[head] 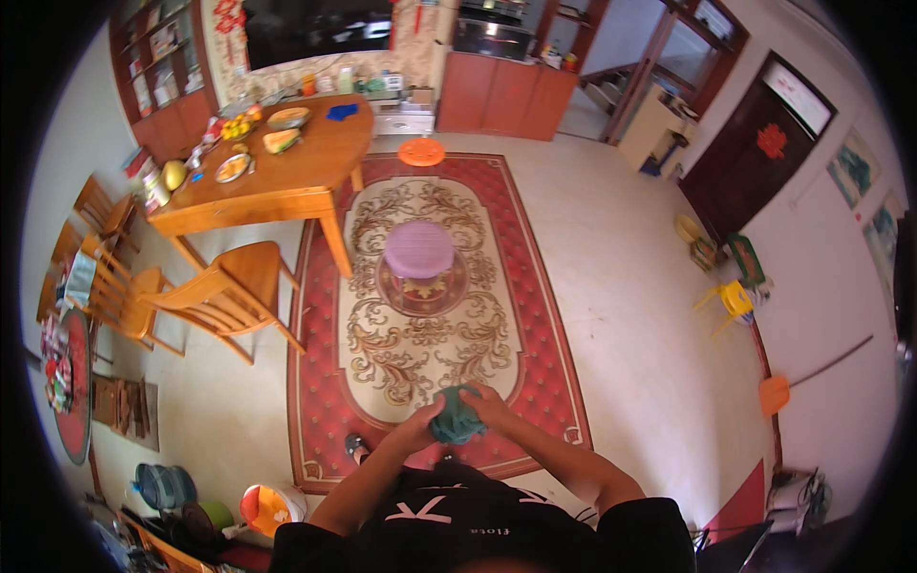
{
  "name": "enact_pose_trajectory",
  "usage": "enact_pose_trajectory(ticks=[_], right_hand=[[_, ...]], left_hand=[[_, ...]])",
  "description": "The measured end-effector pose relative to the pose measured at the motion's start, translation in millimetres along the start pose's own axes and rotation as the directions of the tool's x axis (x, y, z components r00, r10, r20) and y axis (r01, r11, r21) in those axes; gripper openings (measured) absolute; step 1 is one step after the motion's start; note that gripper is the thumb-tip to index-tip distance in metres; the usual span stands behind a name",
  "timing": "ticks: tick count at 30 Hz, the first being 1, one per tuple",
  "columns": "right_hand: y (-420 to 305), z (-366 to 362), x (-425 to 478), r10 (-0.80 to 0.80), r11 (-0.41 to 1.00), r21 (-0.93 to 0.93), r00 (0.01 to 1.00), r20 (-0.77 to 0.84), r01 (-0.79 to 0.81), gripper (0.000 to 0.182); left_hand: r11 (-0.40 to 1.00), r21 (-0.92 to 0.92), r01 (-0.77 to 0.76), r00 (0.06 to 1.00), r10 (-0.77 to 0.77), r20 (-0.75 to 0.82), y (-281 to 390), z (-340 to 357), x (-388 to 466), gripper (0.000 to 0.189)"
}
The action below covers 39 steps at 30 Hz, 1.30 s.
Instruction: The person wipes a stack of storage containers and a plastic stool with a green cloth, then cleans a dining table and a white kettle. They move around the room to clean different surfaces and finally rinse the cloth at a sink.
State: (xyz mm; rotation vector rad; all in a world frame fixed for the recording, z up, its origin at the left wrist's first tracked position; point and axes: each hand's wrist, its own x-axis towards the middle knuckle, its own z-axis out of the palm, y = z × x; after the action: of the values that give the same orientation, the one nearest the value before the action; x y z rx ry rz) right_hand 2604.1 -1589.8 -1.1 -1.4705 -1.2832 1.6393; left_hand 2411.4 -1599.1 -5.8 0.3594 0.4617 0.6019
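A bunched dark green cloth [457, 415] is held between my two hands, in front of my body at the near end of the carpet. My left hand [423, 424] grips it from the left side. On its upper right, my right hand [487, 405] has its fingers closed over the cloth. Both palms and parts of the fingers are hidden by the cloth. Beyond the hands, a round stool with a purple top [420, 249] stands on the patterned red and cream carpet [430, 351].
To the left are a wooden table [315, 161] with fruit and plates, and wooden chairs [247, 286]. An orange stool [421, 152] stands at the carpet's far end. An open bucket [295, 501] is near my left side. A yellow chair [735, 299] stands by the right wall.
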Motion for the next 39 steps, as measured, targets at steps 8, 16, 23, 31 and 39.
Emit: enact_pose_trajectory(ticks=[8, 16, 23, 31, 39], right_hand=[[-6, -114, -74, 0.24, 0.927, 0.334, 0.955, -0.177, -0.171, 0.047], [32, -206, -39, 0.134, 0.947, 0.312, 0.977, -0.168, -0.076, 0.052], [9, -378, 33, 0.119, 0.953, 0.302, 0.955, -0.272, -0.033, 0.039], [8, -546, 50, 0.059, 0.856, 0.446, 0.806, -0.589, 0.263, 0.032], [13, -760, 29, 0.101, 0.81, 0.405, 0.581, -0.808, 0.423, 0.032]], left_hand=[[0.986, 0.147, 0.084, 0.969, -0.046, -0.241, -36, 37, 121, 0.036], [0.951, 0.309, -0.001, 0.91, 0.129, -0.395, -8, 67, 239, 0.032], [0.966, 0.189, -0.177, 0.924, 0.23, -0.307, 36, 99, 384, 0.029], [0.894, 0.448, 0.011, 0.984, 0.071, -0.165, 25, 161, 541, 0.022], [0.801, 0.589, 0.103, 0.971, 0.047, -0.234, 9, 252, 720, 0.014]])
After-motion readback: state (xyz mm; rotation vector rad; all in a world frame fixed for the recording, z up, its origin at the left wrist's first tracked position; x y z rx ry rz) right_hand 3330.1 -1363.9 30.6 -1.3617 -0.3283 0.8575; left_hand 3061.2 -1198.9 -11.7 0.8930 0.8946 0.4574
